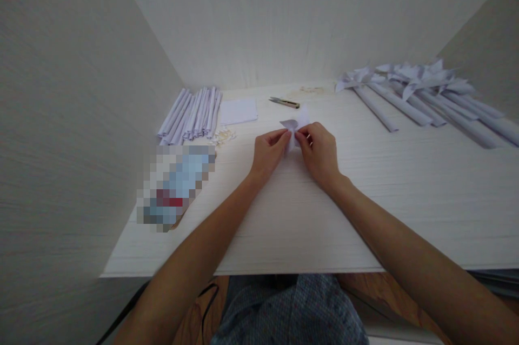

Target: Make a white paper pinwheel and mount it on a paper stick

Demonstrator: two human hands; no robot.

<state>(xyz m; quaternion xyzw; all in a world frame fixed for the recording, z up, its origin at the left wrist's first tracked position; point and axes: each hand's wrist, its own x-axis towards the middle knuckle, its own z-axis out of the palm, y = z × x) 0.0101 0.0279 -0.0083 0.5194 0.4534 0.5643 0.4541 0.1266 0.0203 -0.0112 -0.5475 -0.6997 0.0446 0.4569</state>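
Note:
Between my two hands, above the middle of the white table, is a small piece of white paper (290,124) with folded, curling points. My left hand (267,156) pinches its left side between thumb and fingers. On the opposite side, my right hand (318,150) pinches it the same way, fingertips close to those of the left. My fingers cover the paper's centre. Just beyond it lies a pair of thread snips (284,102), and a stack of white paper squares (239,111) is to the left of them.
Rolled paper tubes (190,113) are piled at the back left, with small pale bits (224,135) beside them. A blurred-out flat object (178,188) lies at the left. Several paper pinwheels on tubes (421,91) are heaped at the back right. Walls enclose the table's (308,237) back and sides.

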